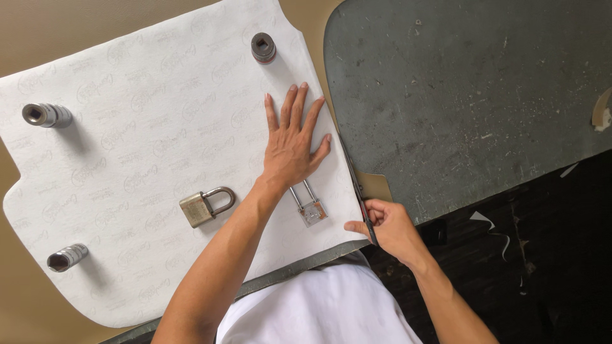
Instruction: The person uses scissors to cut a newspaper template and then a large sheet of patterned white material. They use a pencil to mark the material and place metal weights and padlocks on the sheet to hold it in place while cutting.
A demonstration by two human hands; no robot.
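White patterned sheet [146,127]: lies flat over tan material on the surface, its right edge running beside a grey mat [472,95].
Left hand [293,143]: fingers spread wide, palm pressed flat on the sheet near the edge, seemingly to keep it from shifting.
Right hand [386,226]: closed around a thin dark blade-like tool [362,200], its tip laid along the sheet's right edge.
Weights: a brass padlock [204,207], a clear padlock [309,207] by the left wrist, and three metal sockets [263,48] [46,114] [67,257] stand spread across the sheet, apparently holding it down.
Tan offcut [376,186]: shows between sheet and mat.
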